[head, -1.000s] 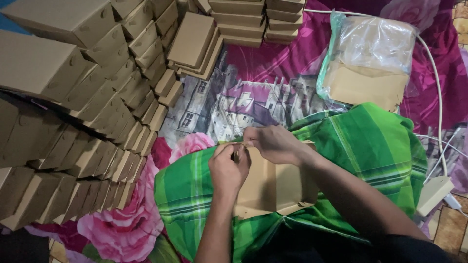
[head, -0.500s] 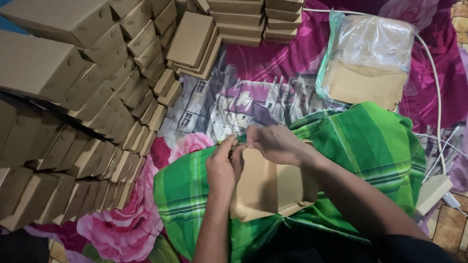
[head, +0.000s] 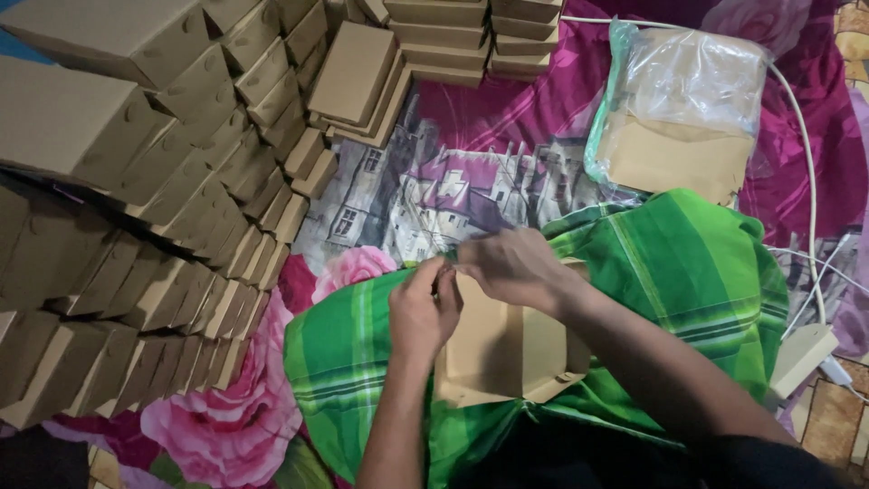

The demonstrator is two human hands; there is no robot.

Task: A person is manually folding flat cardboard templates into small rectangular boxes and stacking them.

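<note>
Resting on the green cloth (head: 688, 272) over the lap, the flat box (head: 502, 349) lies with its long axis running away from the person, its far corner right between both hands. The left hand (head: 424, 312) and right hand (head: 516, 267) meet there, each grip pressed together on the corner flap (fingertips nearly touching). Both forearms angle inward. Farther off, left, stand stacked boxes (head: 163, 181); far right, a bag (head: 688, 109) of flat cardboard.
</note>
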